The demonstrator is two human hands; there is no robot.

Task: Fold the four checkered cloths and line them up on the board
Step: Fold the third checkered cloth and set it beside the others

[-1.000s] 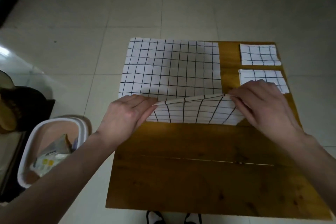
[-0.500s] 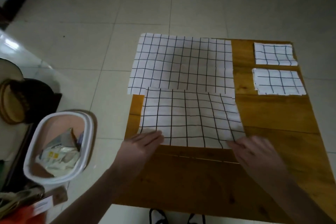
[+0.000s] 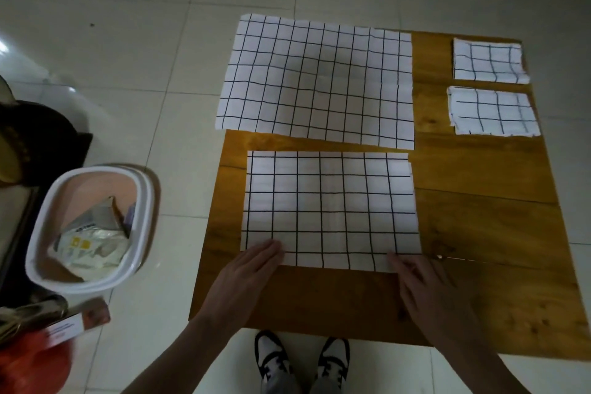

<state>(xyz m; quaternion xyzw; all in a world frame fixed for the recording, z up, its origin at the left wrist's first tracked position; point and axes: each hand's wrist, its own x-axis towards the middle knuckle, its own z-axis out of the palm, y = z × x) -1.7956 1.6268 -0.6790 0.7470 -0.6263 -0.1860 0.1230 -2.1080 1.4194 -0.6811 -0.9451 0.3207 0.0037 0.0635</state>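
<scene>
- Left hand (image 3: 252,269) and right hand (image 3: 422,281): both flat, fingers straight, pressing near edge of my half-folded cloth (image 3: 331,209) on the board (image 3: 479,233).
- Unfolded cloth (image 3: 316,80) lies beyond, overhanging the board's far-left corner.
- Two folded cloths (image 3: 489,61) at far right.
- Risk: layers already slightly offset at right edge; next fold could skew.

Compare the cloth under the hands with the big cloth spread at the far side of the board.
The near cloth is folded once and shows fewer squares; the far cloth lies unfolded and wider. The near cloth sits wholly on the board; the far cloth hangs over the board's left edge. The left hand and right hand press the near cloth; nothing touches the far cloth. Both are white with black grid lines.
</scene>
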